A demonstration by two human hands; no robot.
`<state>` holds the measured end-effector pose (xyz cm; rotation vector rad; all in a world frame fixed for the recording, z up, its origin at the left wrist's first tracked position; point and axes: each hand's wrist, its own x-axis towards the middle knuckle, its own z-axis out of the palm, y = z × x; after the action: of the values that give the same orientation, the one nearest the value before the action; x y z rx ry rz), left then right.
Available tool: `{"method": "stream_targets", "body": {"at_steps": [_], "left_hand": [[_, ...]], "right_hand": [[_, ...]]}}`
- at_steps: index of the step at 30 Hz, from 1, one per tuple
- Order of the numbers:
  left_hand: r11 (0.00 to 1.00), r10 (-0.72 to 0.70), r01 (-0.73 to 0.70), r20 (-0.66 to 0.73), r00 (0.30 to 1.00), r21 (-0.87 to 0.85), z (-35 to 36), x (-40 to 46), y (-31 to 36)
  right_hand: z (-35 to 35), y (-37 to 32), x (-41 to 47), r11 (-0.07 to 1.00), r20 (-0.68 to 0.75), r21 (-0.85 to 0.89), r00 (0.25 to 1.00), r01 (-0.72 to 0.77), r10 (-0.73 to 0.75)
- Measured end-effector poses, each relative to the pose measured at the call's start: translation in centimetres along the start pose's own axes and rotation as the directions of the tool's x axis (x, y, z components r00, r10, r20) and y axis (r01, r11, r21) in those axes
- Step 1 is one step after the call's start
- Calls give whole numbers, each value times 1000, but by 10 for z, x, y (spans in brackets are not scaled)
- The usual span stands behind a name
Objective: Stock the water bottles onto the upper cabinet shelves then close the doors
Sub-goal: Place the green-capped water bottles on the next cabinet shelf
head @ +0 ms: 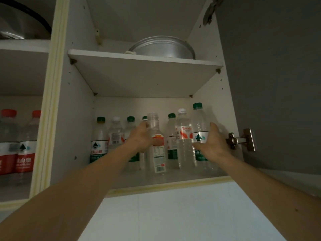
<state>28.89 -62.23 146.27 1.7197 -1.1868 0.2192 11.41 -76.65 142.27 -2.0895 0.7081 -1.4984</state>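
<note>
**Bottles on the lower shelf**

On the lower shelf [173, 180], a row of bottles [99, 136] stands at the back. Before it, the left hand [141, 138] holds an uncapped bottle [156, 145]; right of that, the right hand [211, 143] holds another bottle [199, 126]. A pan [163, 47] sits on the shelf above [144, 60].

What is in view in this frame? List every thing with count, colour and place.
green-capped bottles: at least five, clear, lower shelf of the open cabinet; one held.
white-capped bottles: two, clear with red labels, same shelf.
uncapped bottle: one, clear, centre front, held.
red-capped bottles: two, left compartment.
metal pan: one, silver, upper shelf.
metal bowl: one, upper left compartment.
cabinet door: one, grey, open at right.
hinge: one, silver.
left hand: grips the uncapped bottle.
right hand: grips the green-capped bottle.
</note>
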Motion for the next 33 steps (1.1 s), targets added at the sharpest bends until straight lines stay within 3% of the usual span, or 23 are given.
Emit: {"method": "stream_targets", "body": {"at_steps": [6,12,18,21,23,24,28,30,33], "left_hand": [[996,26,-17,-101,995,84,-48,-13,-31],[941,59,-13,-127,990,338,-78,-19,-57],[933,40,51,-242,970,356,-79,-22,-62],[873,257,-20,-424,869,488,-71,-23,-48],[800,456,-133,-450,768,585,-59,-20,-35],[801,490,-191,-439,753,567,-52,-16,-28],[936,321,-262,-262,910,236,-17,1,-7],[948,304,-275,-205,930,161,-3,11,-6],[962,267,-251,-178,947,108,13,25,-8]], "right_hand": [[2,0,-8,989,-62,-150,998,5,-15],[10,5,-15,973,-150,-230,986,34,-70],[17,9,-19,995,-226,-66,970,74,-87],[18,4,-22,968,-303,-111,920,225,-249],[21,-2,-22,927,-306,-175,877,331,-371],[23,-5,-21,907,-274,-204,868,370,-415],[32,-4,-16,863,-68,-209,874,459,-481],[34,1,-14,879,16,-179,894,443,-447],[35,11,-9,901,18,-159,914,403,-406]]}}
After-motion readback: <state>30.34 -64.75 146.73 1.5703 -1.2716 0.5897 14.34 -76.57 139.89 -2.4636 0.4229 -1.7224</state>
